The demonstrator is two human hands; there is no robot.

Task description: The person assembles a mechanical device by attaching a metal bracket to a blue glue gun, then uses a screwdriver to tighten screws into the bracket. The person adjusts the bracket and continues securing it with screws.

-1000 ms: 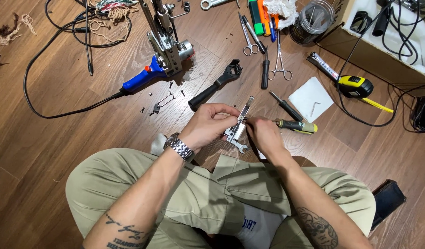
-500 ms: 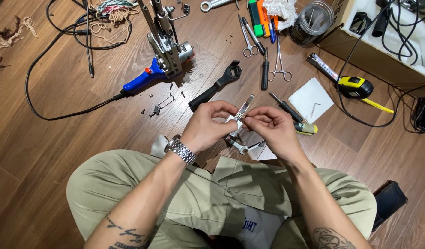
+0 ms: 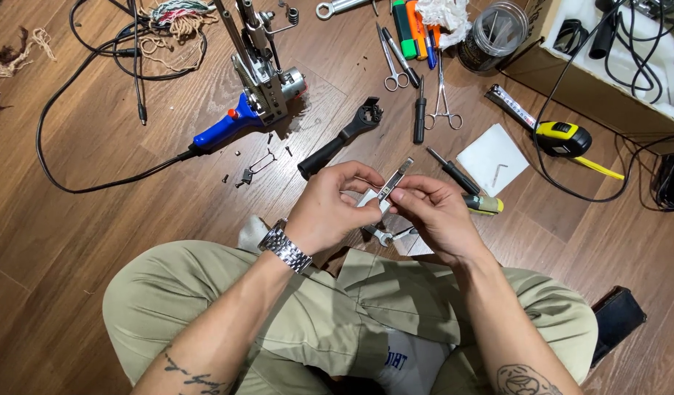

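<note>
Head view: person sits cross-legged on wood floor (image 3: 73, 241), both hands up over lap. L hand (image 3: 330, 208) w/ steel watch (image 3: 284, 246) has fingers curled narrow, pinching low end of a slim metal strip (image 3: 392, 179); R hand (image 3: 436, 212) pinches same strip from other side, thumb + forefinger tight on it. Strip is tilted, upper end poking up-right above both hands, clear of floor. Something pale sits behind it between the hands, can't tell what. Below hands, small metal bits (image 3: 384, 234) lie on floor just past knees.

Handling, my guess: strip looks thin, stiff, light, smooth metal so prob slippery w/ maybe sharp edges; best gripped on flat faces near middle, not by tip.

Around: black handle part (image 3: 337, 143) just beyond hands, blue-handled tool (image 3: 242, 117) w/ cord far left, screws (image 3: 242, 175) near it, screwdriver (image 3: 454, 172), white paper (image 3: 491, 157), yellow tape measure (image 3: 564, 139) right, scissors (image 3: 390, 58) + forceps (image 3: 443, 95) top, jar (image 3: 498, 33) beside them
</note>
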